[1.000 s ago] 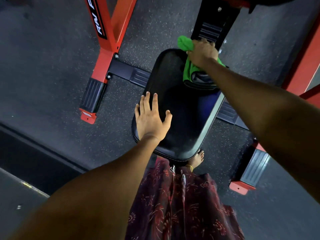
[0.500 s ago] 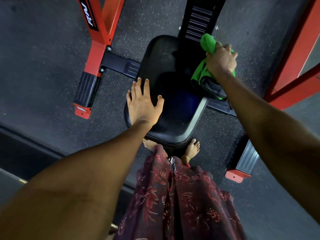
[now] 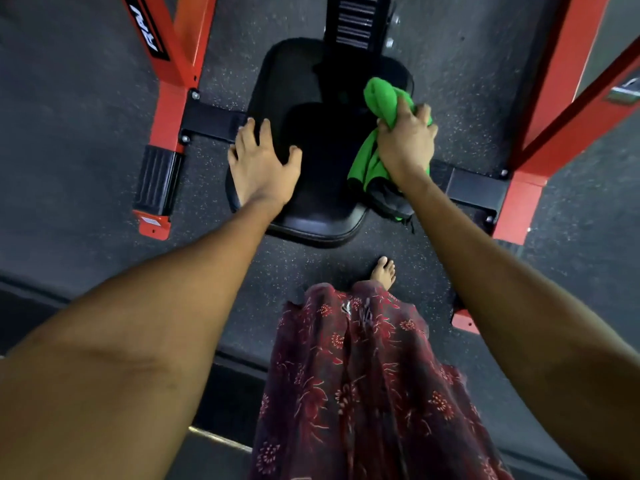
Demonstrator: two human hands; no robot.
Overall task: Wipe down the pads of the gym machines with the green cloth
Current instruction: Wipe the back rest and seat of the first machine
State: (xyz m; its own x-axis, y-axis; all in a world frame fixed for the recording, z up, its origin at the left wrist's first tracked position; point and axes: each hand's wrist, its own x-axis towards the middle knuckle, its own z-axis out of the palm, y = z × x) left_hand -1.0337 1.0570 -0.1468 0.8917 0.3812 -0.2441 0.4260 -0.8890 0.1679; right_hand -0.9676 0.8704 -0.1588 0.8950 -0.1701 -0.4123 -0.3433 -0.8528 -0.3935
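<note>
The right hand gripped the bunched green cloth at about three o'clock on the black seat pad, fingers curled tightly round the fabric; a loose tail of the cloth hung down past the pad's right edge towards five o'clock. The left hand lay flat on the pad's left edge at about nine o'clock, fingers spread wide and holding nothing, apparently steadying the person. The pad's middle and far portion, towards twelve o'clock, showed no cloth contact at this instant. Judged risks: the cloth, held as a wad and not flattened, would probably touch the pad over a small patch only, so that strips of the surface could be missed; the hanging tail could brush the floor and carry grit back onto the pad, or snag on the red frame and its black crossbar at four o'clock; and the bare foot stood near the pad's front edge at six o'clock, close to the machine's steel base.
</note>
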